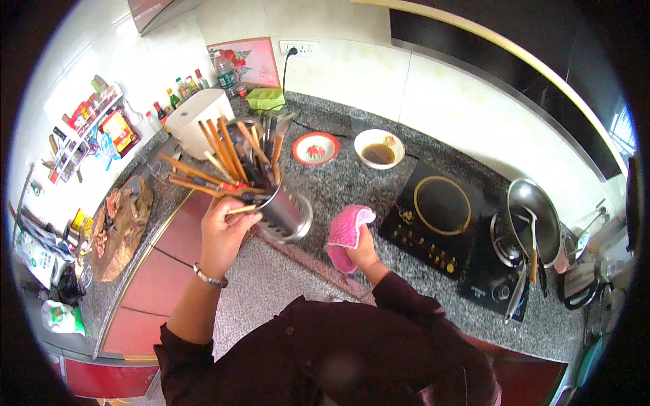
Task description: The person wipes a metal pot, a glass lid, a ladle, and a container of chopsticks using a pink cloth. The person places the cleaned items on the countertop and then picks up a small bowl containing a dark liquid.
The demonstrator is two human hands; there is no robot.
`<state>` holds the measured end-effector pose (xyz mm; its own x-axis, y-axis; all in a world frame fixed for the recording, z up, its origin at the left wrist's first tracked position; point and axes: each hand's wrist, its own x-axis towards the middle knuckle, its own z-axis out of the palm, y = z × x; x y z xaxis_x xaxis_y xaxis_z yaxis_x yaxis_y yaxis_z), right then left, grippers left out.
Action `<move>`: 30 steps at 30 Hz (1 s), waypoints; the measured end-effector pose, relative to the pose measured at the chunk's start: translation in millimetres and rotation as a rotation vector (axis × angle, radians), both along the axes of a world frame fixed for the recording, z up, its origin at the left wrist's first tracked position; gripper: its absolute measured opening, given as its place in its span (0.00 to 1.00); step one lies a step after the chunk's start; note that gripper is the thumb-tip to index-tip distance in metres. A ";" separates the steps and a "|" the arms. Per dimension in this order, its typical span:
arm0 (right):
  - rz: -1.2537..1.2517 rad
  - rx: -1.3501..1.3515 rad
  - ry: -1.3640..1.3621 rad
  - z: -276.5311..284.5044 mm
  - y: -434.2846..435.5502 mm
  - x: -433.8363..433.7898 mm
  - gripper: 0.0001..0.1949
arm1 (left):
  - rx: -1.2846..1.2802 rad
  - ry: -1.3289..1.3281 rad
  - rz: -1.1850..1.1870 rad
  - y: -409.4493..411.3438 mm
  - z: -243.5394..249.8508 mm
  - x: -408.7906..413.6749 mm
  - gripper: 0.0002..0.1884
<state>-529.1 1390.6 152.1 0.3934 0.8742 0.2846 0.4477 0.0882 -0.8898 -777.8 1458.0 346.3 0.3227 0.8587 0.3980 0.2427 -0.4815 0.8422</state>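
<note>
My left hand (226, 228) grips the rim of a perforated metal utensil holder (289, 215), which is tilted towards the left. Wooden chopsticks (223, 147) and other utensils fan out of its mouth, and a pale stick passes by my thumb. My right hand (363, 251) holds a folded pink cloth (348, 233) at the counter's front edge, to the right of the holder. Behind them on the granite counter are a red-rimmed plate (316, 148) and a white bowl of brown liquid (378, 149).
An induction cooktop (431, 218) lies to the right, with a wok (535, 218) and ladle beyond it. A wooden cutting board (124, 238) with meat and a cleaver is at the left. A beige container (195, 122), a green divided box (265, 100) and bottles stand in the back corner.
</note>
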 end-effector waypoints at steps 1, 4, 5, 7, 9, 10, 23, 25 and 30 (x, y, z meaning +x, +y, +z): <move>-0.001 0.033 -0.168 -0.9 16.6 5.8 0.26 | 0.026 0.008 0.002 18.1 6.3 12.3 0.10; 0.151 -0.195 -0.590 -40.7 61.7 15.2 0.24 | 0.078 -0.060 -0.036 87.2 2.6 58.4 0.10; 0.259 -0.347 -0.708 -48.2 72.1 16.5 0.25 | 0.134 -0.018 -0.021 111.6 -4.1 72.4 0.10; 0.341 -0.325 -0.662 -32.2 81.8 10.6 0.23 | 0.145 -0.053 -0.025 154.6 -15.2 97.8 0.11; 0.347 -0.157 -0.713 -35.1 82.7 8.8 0.23 | 0.160 -0.085 -0.058 194.5 -25.4 129.2 0.11; 0.344 -0.215 -0.714 -29.5 83.1 10.6 0.25 | 0.165 -0.108 -0.066 211.1 -27.5 143.1 0.11; -0.242 -0.394 -0.591 -38.1 130.5 3.4 0.24 | 0.277 -0.025 -0.034 394.2 -78.2 286.7 0.12; -0.268 -0.409 -0.563 -25.0 129.4 -1.9 0.24 | 0.286 -0.080 0.000 415.0 -98.3 305.2 0.13; -0.313 -0.431 -0.569 -25.5 132.5 -4.0 0.24 | 0.328 -0.132 0.033 446.4 -128.2 336.2 0.13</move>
<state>-533.0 1523.1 126.5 0.5355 0.8257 0.1775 0.7928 -0.4190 -0.4425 -441.6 1904.3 218.1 0.2243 0.6877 0.6905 0.1624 -0.7250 0.6693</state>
